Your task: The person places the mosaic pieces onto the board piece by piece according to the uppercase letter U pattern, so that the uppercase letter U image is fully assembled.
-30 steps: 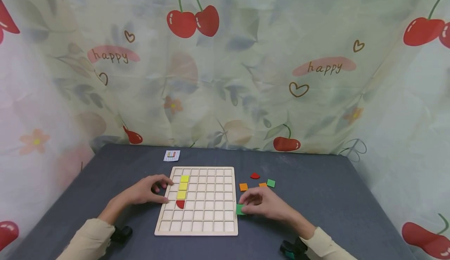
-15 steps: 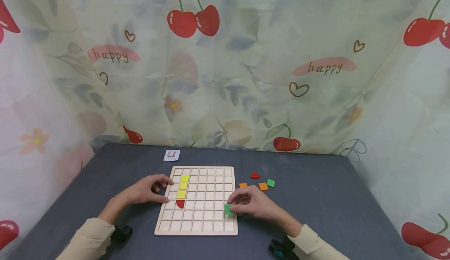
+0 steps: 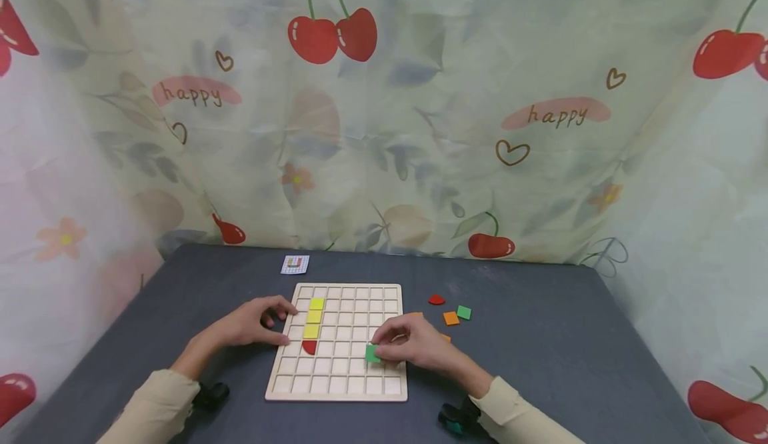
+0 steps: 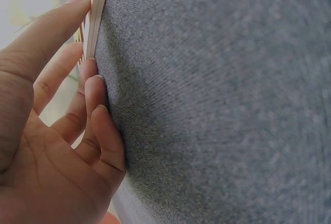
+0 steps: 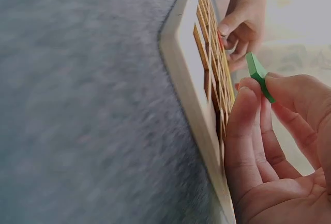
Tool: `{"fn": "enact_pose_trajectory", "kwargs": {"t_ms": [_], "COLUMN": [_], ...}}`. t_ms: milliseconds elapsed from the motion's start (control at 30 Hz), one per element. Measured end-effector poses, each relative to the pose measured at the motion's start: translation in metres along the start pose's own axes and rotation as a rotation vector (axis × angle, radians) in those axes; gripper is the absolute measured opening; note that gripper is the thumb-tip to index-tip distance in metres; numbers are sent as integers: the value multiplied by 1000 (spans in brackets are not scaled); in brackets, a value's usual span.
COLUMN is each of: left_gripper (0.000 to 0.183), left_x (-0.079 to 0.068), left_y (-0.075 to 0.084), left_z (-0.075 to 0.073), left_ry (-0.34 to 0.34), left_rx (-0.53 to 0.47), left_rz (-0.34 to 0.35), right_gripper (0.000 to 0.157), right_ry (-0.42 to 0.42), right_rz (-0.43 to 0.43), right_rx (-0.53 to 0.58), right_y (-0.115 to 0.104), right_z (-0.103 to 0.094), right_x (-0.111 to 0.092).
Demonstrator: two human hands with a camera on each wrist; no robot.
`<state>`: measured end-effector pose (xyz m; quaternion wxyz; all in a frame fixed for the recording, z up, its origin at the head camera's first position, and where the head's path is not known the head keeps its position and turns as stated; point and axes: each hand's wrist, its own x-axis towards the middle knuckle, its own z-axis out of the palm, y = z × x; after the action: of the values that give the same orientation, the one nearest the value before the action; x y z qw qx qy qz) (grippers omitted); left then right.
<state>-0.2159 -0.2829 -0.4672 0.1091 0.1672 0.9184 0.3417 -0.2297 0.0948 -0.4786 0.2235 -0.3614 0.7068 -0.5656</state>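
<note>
A pale wooden grid board (image 3: 336,385) lies on the table. Down its left part run several yellow square tiles (image 3: 314,317), with a red rounded tile (image 3: 309,347) just below them. Between thumb and fingers, my right hand (image 3: 414,345) pinches a green square tile (image 3: 372,353) over the board's right half. The right wrist view shows that green tile (image 5: 260,75) tilted and raised above the grid. My left hand (image 3: 255,323) rests at the board's left edge, thumb and fingertips against it; in the left wrist view its fingers (image 4: 106,136) are loosely bent.
Right of the board lie a red tile (image 3: 437,299), a green tile (image 3: 464,312) and an orange tile (image 3: 451,319); other orange pieces are partly hidden behind my right hand. A small printed pattern card (image 3: 295,265) lies beyond the board on the dark table (image 3: 528,337).
My right hand has carried the green tile leftward from the board's right edge to over its grid. The left hand stays at the left edge.
</note>
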Motion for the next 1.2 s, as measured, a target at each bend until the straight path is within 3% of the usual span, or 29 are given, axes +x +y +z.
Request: {"fn": "enact_pose_trajectory", "kwargs": {"t_ms": [567,1200], "left_gripper": [49,49], "left_x": [0,0], "left_y": [-1,-1], "left_z": [1,-1], "left_ry": [4,-10], "left_rx": [-4,-5], "left_rz": [14,16], "right_gripper": [13,9], "right_ry": [4,-27], "right_rz": [-18,-26], "right_rx": [3,-20], "right_y": [-8,-10], "right_z": [17,36], "right_x": [37,55]}}
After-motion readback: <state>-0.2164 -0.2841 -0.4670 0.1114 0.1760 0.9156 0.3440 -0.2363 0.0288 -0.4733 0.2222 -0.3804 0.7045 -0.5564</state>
